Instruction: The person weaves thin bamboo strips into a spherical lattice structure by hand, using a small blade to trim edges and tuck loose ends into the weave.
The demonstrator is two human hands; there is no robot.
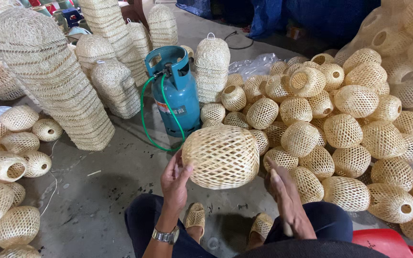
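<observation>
One woven bamboo lampshade (222, 156) sits mid-frame, gripped between the left hand (175, 179) on its side and the right hand (283, 191) curled at its right edge. A big heap of lampshades (350, 119) fills the right, looking handled already; a smaller pile (10, 157) waits at left. Stained concrete floor (101, 191), teal gas cylinder (175, 91) with green hose (144, 119), tall stacked baskets (48, 71) upper left.

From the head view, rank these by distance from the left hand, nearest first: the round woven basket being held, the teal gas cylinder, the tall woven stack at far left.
1. Round woven basket: touching the left hand, just right of it.
2. Teal gas cylinder: beyond the hand, upright on the floor.
3. Tall woven stack: farthest, up and left.
</observation>
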